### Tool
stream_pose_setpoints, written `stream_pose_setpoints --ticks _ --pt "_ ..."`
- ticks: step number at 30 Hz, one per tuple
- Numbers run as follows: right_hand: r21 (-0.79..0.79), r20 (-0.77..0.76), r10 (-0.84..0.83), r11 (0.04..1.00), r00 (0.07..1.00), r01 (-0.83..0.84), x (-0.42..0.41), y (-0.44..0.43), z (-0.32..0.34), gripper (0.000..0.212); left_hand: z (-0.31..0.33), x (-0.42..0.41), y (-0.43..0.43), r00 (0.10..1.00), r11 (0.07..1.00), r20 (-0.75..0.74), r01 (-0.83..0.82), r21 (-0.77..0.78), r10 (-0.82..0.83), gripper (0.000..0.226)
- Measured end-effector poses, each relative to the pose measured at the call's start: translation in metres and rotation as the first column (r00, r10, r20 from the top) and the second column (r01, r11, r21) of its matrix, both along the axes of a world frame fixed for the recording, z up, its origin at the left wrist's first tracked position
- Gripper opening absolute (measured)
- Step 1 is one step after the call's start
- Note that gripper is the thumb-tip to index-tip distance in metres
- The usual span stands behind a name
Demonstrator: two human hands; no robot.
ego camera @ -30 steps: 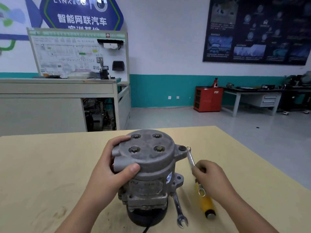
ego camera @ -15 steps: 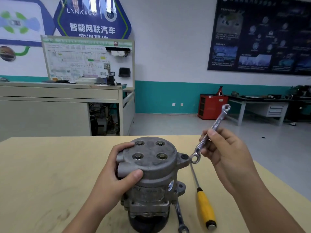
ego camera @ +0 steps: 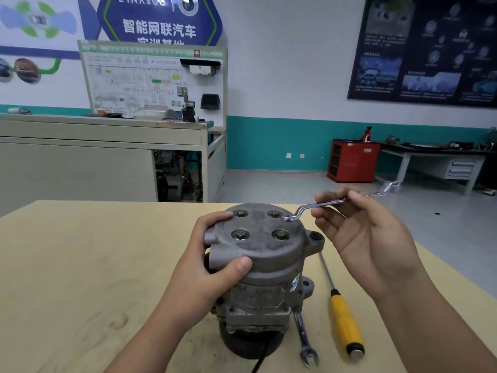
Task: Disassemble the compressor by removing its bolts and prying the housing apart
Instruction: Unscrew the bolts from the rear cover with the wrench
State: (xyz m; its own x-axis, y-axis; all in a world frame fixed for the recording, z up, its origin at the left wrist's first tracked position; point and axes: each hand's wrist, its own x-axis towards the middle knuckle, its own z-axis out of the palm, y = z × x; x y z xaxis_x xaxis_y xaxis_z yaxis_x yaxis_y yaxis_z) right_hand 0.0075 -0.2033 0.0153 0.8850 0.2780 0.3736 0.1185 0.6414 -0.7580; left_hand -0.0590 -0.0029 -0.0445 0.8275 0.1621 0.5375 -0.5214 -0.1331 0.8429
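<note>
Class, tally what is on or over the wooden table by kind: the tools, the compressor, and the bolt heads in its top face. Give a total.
Wrenches: 2, the offset wrench in the right hand and the flat wrench on the table
Screwdriver: 1
Compressor: 1
Bolt heads: 4
Total: 8

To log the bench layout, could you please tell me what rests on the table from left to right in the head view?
Compressor → open-ended spanner → yellow-handled screwdriver. The ring wrench in the right hand is not on the table, so it is left out.
</note>
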Motion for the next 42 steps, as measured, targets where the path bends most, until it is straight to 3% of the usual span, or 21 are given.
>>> stream_pose_setpoints --ticks 5,12,22,25,27,30,33,37,42 --pt "0.031 -0.01 -0.062 0.998 0.998 0.063 0.006 0.004 -0.007 0.023 0.0 0.001 -0.001 1.0 1.0 0.001 -0.01 0.009 0.01 0.054" --pt "0.002 0.044 -0.081 0.997 0.996 0.081 0.008 0.008 -0.015 0.023 0.001 0.001 -0.003 1.0 1.0 0.016 -0.002 -0.002 0.002 0.054" --pt "0.019 0.03 -0.236 0.972 0.971 0.236 -0.003 0.013 -0.022 0.024 0.0 0.001 -0.007 0.999 0.999 0.027 -0.046 0.005 0.046 0.055" --pt "0.015 0.014 -0.303 0.953 0.953 0.303 -0.007 0.018 -0.023 0.021 0.004 -0.001 -0.009 0.998 0.999 0.039 -0.047 0.021 0.046 0.067" --pt "0.052 -0.016 -0.327 0.944 0.945 0.327 -0.009 0.022 -0.02 0.021 0.005 -0.001 -0.011 0.998 0.998 0.032 -0.051 0.022 0.051 0.072" --pt "0.241 -0.147 -0.259 0.927 0.955 0.288 -0.006 0.025 -0.01 0.026 0.005 0.0 -0.012 0.996 0.996 0.032 -0.085 0.005 0.085 0.05" --pt "0.319 -0.208 -0.185 0.915 0.96 0.246 0.0 0.023 -0.004 0.014 0.004 0.001 -0.014 0.993 0.994 0.045 -0.111 -0.006 0.111 0.043" --pt "0.284 -0.231 -0.191 0.925 0.954 0.253 0.007 0.027 0.011 0.04 0.005 0.003 -0.011 0.993 0.994 0.053 -0.104 -0.015 0.105 0.044" --pt "0.142 -0.342 -0.214 0.951 0.915 0.276 0.02 0.039 0.028 0.045 0.006 0.007 -0.005 0.997 0.998 0.05 -0.054 -0.033 0.056 0.05"
